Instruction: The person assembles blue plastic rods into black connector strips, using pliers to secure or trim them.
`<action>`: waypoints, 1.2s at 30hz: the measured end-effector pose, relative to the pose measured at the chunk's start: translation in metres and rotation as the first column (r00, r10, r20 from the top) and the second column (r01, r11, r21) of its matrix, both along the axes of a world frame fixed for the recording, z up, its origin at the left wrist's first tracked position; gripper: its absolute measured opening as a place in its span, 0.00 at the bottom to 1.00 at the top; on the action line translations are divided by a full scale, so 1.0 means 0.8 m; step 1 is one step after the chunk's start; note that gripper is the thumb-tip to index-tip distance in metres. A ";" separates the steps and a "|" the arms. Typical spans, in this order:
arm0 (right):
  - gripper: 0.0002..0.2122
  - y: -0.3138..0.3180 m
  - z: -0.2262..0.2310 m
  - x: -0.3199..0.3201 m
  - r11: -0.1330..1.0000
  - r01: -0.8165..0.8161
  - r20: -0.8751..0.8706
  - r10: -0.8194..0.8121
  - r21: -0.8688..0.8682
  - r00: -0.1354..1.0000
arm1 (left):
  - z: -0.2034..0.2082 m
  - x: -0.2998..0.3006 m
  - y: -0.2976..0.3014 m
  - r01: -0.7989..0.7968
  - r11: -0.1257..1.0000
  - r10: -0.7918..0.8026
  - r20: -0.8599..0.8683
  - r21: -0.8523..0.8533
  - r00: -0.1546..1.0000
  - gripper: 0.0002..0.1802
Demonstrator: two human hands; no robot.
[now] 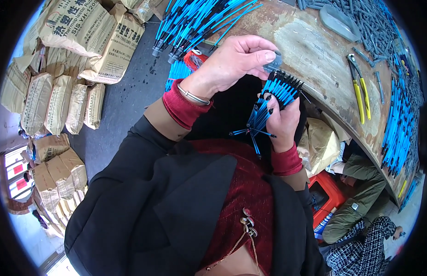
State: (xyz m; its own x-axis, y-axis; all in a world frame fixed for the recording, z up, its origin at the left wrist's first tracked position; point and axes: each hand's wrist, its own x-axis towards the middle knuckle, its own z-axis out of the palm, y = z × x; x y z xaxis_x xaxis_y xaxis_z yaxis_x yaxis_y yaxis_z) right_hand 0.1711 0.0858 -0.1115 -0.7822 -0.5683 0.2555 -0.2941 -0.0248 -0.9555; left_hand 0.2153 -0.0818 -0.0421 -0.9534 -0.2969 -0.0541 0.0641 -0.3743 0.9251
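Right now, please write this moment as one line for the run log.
left hand: pinches small grey part above bundle | right hand: grips bundle of blue rods | yellow-handled pliers: lie on round table

Tan paper sacks [91,34] with dark print stacked at upper left on the grey floor. More sacks [61,103] stand in a row just below. Another sack pile [57,177] lies at lower left. Crumpled tan bag [321,142] sits under the table edge, right of centre.
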 end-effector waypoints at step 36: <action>0.10 0.000 0.030 0.010 0.993 0.080 -0.067 -0.075 0.084 0.995 | 0.002 0.023 0.028 -0.265 0.693 0.175 -0.201 -0.670 0.964 0.23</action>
